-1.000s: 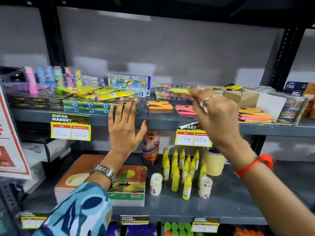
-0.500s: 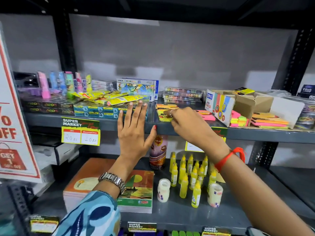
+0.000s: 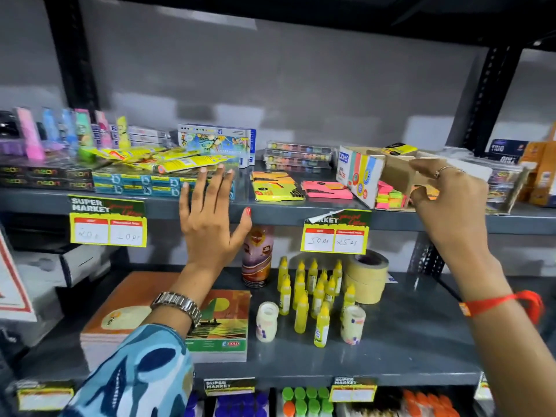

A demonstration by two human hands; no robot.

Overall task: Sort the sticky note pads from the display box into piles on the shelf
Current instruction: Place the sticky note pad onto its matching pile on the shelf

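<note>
A cardboard display box [image 3: 396, 172] with a striped front flap [image 3: 362, 173] sits right of centre on the upper shelf [image 3: 279, 212]. Neon pink, green and yellow sticky note pads [image 3: 390, 197] show in its open side. My right hand [image 3: 451, 196] hovers at the box, fingers curled and apart over the pads, gripping nothing that I can make out. Left of the box lie two piles: a yellow-and-orange pile [image 3: 275, 188] and a pink pile [image 3: 326, 189]. My left hand [image 3: 210, 219] rests flat against the shelf's front edge with its fingers spread.
Paint-set cases [image 3: 296, 156] and colour boxes [image 3: 216, 142] stand behind the piles. Yellow packets [image 3: 168, 159] lie to the left. Price tags [image 3: 334, 233] hang off the shelf edge. On the lower shelf are glue bottles [image 3: 313, 291], tape rolls [image 3: 365, 275] and notebooks [image 3: 216, 323]. A black upright [image 3: 490, 94] stands at the right.
My right hand left a yellow pad on the yellow-and-orange pile and moved right, back to the display box. My left hand stayed on the shelf edge.
</note>
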